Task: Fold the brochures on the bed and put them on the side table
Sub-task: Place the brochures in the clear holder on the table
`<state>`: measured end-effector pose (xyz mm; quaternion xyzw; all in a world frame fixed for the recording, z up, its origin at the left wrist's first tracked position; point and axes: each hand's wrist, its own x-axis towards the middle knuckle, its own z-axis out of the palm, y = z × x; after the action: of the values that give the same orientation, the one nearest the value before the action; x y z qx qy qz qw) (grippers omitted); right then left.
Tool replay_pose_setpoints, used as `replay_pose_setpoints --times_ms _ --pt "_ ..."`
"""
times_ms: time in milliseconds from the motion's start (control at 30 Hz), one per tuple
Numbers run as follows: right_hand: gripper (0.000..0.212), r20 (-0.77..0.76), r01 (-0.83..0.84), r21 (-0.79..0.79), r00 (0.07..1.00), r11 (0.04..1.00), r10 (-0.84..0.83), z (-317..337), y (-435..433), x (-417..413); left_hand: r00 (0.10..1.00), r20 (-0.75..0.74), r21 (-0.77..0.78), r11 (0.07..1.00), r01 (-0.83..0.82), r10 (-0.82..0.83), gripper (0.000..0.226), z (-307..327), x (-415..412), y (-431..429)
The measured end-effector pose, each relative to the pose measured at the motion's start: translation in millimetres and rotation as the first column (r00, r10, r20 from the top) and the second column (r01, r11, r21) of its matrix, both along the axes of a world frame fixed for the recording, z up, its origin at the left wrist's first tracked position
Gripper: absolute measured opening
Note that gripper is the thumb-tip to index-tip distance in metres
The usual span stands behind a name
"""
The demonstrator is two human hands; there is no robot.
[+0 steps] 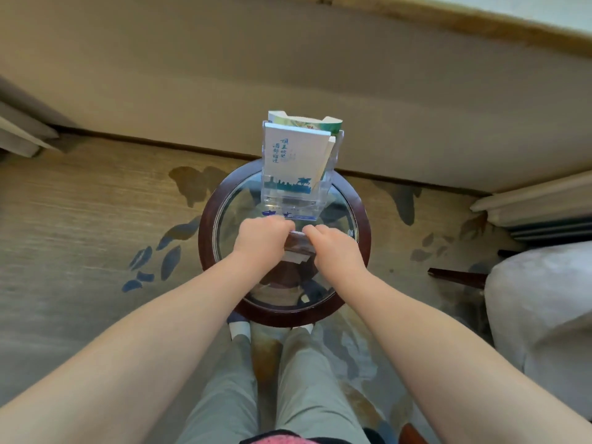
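Forearms out, both hands on one folded brochure above the side table.

Left hand and right hand were level with each other, neither nearer, fingers curled in and pinching the brochure from either side. It sat between them over the glass top, mostly covered, so its long axis could not be told. Straight ahead, just beyond the knuckles, stood the clear holder, already holding white-and-blue brochures upright. By the look of it, the coming move ran forward, away from the body.
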<state>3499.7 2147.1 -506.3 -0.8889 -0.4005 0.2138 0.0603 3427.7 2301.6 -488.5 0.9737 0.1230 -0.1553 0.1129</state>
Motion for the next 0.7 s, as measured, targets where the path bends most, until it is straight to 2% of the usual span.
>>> replay_pose_setpoints --times_ms 167,333,533,700 --pt "0.041 0.069 0.008 0.091 0.998 0.996 -0.014 45 20 39 0.978 0.023 0.193 0.961 0.2 -0.209 0.029 52 40 11" --pt "0.037 0.154 -0.042 0.05 0.987 0.998 0.034 78 41 75 0.979 -0.009 0.306 0.931 0.197 -0.204 0.021 90 77 18" --pt "0.036 0.137 -0.037 0.081 0.99 0.996 0.026 76 54 102 0.972 -0.065 0.31 0.921 0.234 -0.225 0.028 86 104 30" --pt "0.037 0.081 -0.06 0.02 0.995 0.998 0.058 53 61 100 0.974 -0.112 0.285 0.932 0.221 -0.197 0.034 58 103 36"
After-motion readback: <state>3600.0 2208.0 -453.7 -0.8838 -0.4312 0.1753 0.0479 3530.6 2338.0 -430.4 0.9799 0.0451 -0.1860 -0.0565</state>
